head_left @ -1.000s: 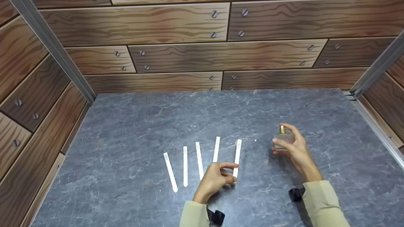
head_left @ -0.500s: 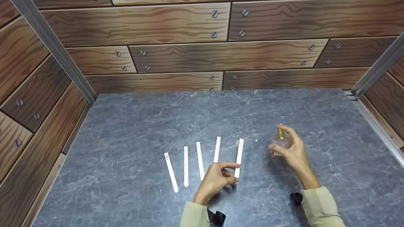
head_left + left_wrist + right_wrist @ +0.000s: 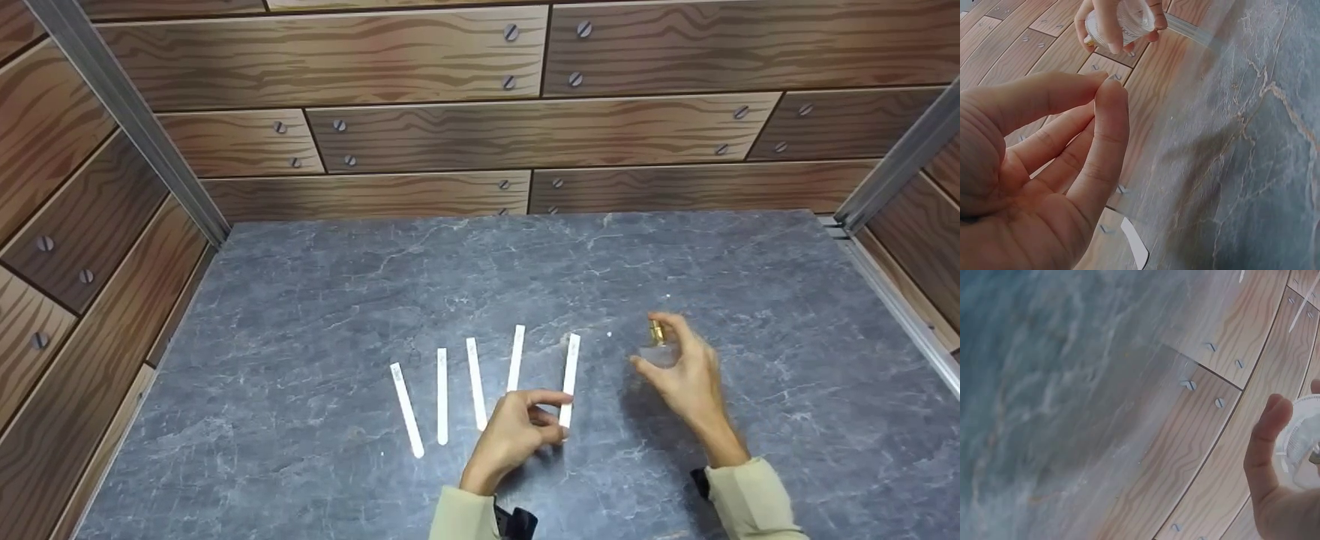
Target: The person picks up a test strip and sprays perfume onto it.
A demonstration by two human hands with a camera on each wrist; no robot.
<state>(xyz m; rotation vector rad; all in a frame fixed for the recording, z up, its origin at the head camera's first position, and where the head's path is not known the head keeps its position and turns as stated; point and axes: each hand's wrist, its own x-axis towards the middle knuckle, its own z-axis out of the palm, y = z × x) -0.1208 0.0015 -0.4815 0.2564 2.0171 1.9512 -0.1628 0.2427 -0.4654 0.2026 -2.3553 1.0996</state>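
Observation:
My left hand [image 3: 517, 431] pinches the lower part of a white paper test strip [image 3: 570, 367] between thumb and fingers. To its right, my right hand [image 3: 690, 375] grips a small clear perfume bottle [image 3: 655, 355], its index finger on the gold spray top [image 3: 657, 331]. The bottle hangs above the table, with the top toward the far side. Ribbed glass of the perfume bottle [image 3: 1129, 22] appears in the left wrist view, beyond the pinching fingertips. Only part of the bottle [image 3: 1300, 439] shows at the right edge of the right wrist view.
Several more white test strips [image 3: 442, 397] lie spread out left of my left hand, which partly covers the nearest ones. The grey marbled table [image 3: 360, 292] meets a wood-patterned back wall [image 3: 420, 135], with similar walls and metal posts at both sides.
My right hand has come left and nearer with the perfume bottle, bringing it closer to the held strip and turning it slightly. My left hand stays almost still.

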